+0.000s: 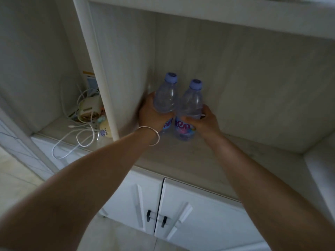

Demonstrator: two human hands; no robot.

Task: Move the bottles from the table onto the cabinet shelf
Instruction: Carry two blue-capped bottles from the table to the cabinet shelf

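2 clear bottles, purple caps, pink-lettered labels, upright and touching near the shelf's (181,160) back-left corner: left hand (152,115) fingers wrap left bottle (165,98), right hand (204,122) fingers wrap right bottle (190,109).

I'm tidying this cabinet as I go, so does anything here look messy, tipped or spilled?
The two bottles, left bottle and right bottle, stand upright and capped, gripped by the left hand and right hand; no spill shows. The one untidy spot is the left compartment, where tangled white cables trail over the shelf edge.

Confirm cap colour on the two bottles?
Both caps are pale purple; head view, the only one, shows them clearly.
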